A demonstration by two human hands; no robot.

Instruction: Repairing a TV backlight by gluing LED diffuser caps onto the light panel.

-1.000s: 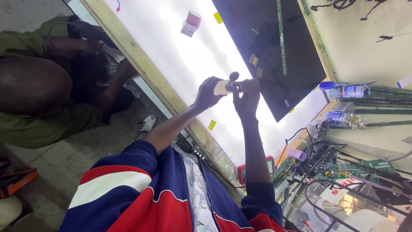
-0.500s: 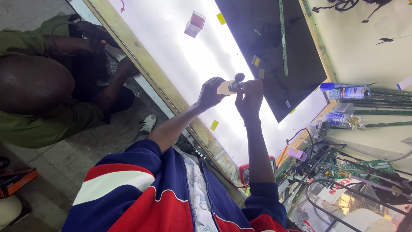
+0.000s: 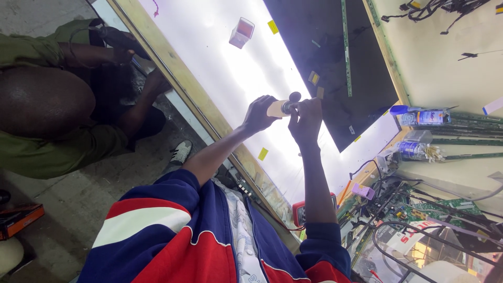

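Left hand [image 3: 258,114] clamped on a pale tube [image 3: 277,108]; right hand [image 3: 305,119] pinching its dark cap [image 3: 294,97], above a lit white panel [image 3: 236,68]. Small clear box [image 3: 241,32] well apart.

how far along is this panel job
Looks done: the lit white panel glows on the wood-framed bench, with yellow tape tabs stuck along it. In hand: the left hand holds a small cream-handled tool over the panel, the right hand at its tip. Left: the dark panel lies unlit alongside; how much remains can't be told.
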